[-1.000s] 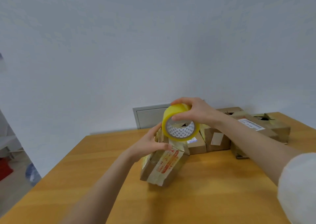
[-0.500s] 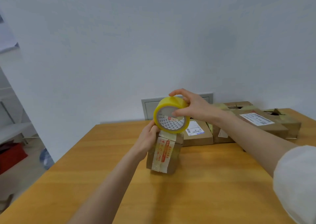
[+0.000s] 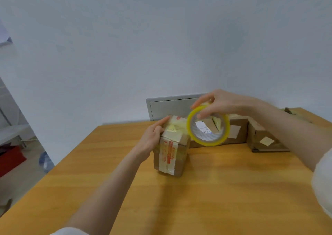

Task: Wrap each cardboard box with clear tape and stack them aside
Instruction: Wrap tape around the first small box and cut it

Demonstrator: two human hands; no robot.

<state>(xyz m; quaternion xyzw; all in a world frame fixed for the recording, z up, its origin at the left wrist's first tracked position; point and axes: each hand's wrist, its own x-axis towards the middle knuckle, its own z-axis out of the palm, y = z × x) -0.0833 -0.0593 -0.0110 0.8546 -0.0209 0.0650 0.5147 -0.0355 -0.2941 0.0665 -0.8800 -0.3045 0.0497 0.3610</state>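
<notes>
The small cardboard box (image 3: pixel 175 155) stands on end on the wooden table (image 3: pixel 224 190). The left hand (image 3: pixel 152 138) grips its upper left edge, fingers close together and curled against the cardboard, forefinger reaching the far top corner. Just right of the box's top, clear of the table, is the yellow tape roll (image 3: pixel 206 142). The right hand (image 3: pixel 227 103) pinches its upper rim, thumb inside the core and fingers curled over the outside. More boxes (image 3: pixel 265 137) sit behind, toward the wall.
</notes>
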